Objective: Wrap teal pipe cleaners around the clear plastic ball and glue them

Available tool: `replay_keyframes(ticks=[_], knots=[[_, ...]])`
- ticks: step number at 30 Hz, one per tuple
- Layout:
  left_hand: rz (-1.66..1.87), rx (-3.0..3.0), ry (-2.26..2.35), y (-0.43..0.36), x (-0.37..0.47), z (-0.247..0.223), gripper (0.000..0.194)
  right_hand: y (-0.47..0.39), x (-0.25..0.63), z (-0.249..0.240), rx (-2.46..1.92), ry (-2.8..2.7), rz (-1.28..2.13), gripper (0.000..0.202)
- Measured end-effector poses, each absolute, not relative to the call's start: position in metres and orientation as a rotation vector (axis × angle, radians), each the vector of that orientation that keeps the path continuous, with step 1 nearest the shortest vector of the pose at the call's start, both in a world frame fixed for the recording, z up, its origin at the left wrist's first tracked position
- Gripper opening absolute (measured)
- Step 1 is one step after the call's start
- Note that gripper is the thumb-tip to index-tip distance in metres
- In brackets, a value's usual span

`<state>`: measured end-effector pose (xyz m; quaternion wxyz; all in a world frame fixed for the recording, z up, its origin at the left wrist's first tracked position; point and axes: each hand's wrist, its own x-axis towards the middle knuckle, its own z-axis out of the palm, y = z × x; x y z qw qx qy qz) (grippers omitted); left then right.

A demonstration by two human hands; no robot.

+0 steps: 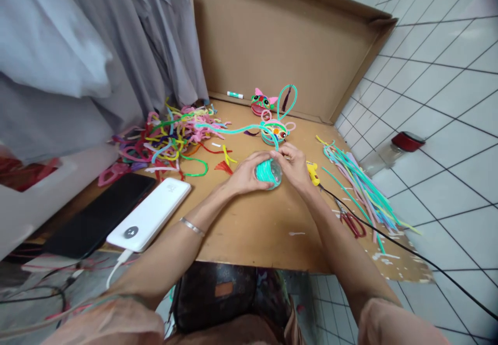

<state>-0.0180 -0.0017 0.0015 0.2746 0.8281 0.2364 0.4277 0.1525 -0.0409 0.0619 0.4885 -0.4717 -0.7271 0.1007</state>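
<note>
A small clear round container (276, 173) wrapped in turquoise pipe cleaner sits in my left hand (249, 173), whose fingers curl round its left side. My right hand (292, 164) is at its upper right, thumb and finger pinching the turquoise pipe cleaner (241, 129). The strand's loose part arcs up from the container and away to the left. Just behind my hands stands a decorated turquoise figure (274, 133) with pink loops. Behind it is a red one (261, 107) with pink ears.
Tangled coloured pipe cleaners (175, 137) lie left, near a white power bank (150, 214) and black phone (101, 212). Right are a yellow glue gun (312, 173) with black cord, red-handled scissors (352, 224) and straight pipe cleaners (361, 187). Cardboard (280, 44) stands behind.
</note>
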Motion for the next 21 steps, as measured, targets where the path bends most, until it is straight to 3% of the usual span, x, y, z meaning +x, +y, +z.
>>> replay_keyframes(ticks=[7, 13, 17, 21], knots=[[1.101, 2.042, 0.828, -0.001, -0.021, 0.006, 0.078, -0.034, 0.181, 0.058, -1.255, -1.573, 0.153, 0.050], [1.054, 1.867, 0.937, 0.004, -0.022, 0.003, 0.087, -0.039, 0.241, 0.020, -1.815, -1.092, -0.277, 0.051], [0.983, 1.801, 0.964, 0.004, -0.024, 0.004, 0.095, -0.047, 0.242, 0.006, -2.291, -1.226, -0.325, 0.055], [0.987, 1.802, 0.967, 0.003, -0.026, 0.008, 0.095, -0.045, 0.233, 0.004, -2.479, -1.309, -0.265, 0.062]])
